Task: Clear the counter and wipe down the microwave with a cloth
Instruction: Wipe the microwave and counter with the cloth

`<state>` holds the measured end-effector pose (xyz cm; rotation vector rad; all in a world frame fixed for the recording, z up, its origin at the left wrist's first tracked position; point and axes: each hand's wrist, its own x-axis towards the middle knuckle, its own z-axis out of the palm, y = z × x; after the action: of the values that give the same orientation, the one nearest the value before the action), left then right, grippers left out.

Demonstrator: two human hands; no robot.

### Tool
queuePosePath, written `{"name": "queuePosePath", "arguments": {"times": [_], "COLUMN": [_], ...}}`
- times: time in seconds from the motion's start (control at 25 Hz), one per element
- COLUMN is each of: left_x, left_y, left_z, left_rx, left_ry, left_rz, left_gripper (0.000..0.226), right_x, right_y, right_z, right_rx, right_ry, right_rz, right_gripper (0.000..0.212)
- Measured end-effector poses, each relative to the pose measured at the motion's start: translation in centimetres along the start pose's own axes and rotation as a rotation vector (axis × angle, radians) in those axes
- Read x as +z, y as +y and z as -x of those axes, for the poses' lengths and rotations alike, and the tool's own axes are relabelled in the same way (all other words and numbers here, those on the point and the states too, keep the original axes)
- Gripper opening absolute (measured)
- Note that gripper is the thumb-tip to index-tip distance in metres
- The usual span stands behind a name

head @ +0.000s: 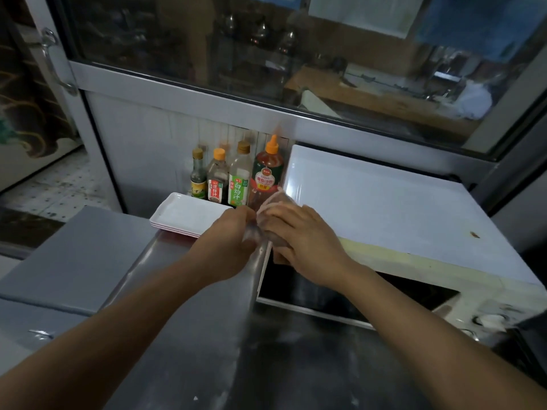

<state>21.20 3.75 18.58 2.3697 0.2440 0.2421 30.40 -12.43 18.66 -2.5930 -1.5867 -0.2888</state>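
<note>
A: Both hands meet at frame centre, over the left front corner of the microwave (384,202). The right hand (299,241) has its fingers curled round a pinkish, half-clear bundle (275,205); it could be the cloth or a bag, I can't tell which. The left hand (228,241) pinches its lower end.

B: So what could go wrong from here?

A: The four bottles (233,176) stand in a row just behind the hands, against the wall and hard by the microwave's left side. I'd judge a wide sweep or a quick pull of the bundle could clip the red sauce bottle (268,170), the nearest one, and tip it into the others.

B: And the trays?

A: The white trays (183,214), stacked left of centre, overhang the table (189,321) edge a little, it seems. A nudge from the left forearm might push them off.

B: The microwave itself?

A: Its door looks to stand slightly ajar below the right wrist. Pressing down while wiping the top could swing it or shift the unit. There's a small brown spot at the right of the top; rubbing it with a loose bundle may only smear it.
</note>
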Motion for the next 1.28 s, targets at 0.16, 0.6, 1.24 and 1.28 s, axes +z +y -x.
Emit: {"name": "queuePosePath", "arguments": {"times": [0.16,0.6,1.24,1.28], "left_x": [0.1,0.6,9.5,9.5], "left_y": [0.4,1.8,10.0,10.0], "left_z": [-0.1,0.0,-1.7,-1.8], "left_rx": [0.04,0.1,0.21,0.202], "left_ry": [-0.051,0.033,0.153,0.15], "left_rz": [-0.026,-0.139,-0.401,-0.399], "left_gripper": [0.037,0.035,0.031,0.031], "right_x": [-0.5,1.6,-1.3,-0.8], "right_y": [3.2,-1.7,12.4,11.4], "right_z": [6.6,1.2,19.9,19.1], "right_rx": [0.266,0.362,0.586,0.588], "right_ry": [0.052,0.138,0.298,0.357], "right_rz": [0.066,0.122,0.307,0.304], "right_gripper": [0.056,0.06,0.053,0.051]}}
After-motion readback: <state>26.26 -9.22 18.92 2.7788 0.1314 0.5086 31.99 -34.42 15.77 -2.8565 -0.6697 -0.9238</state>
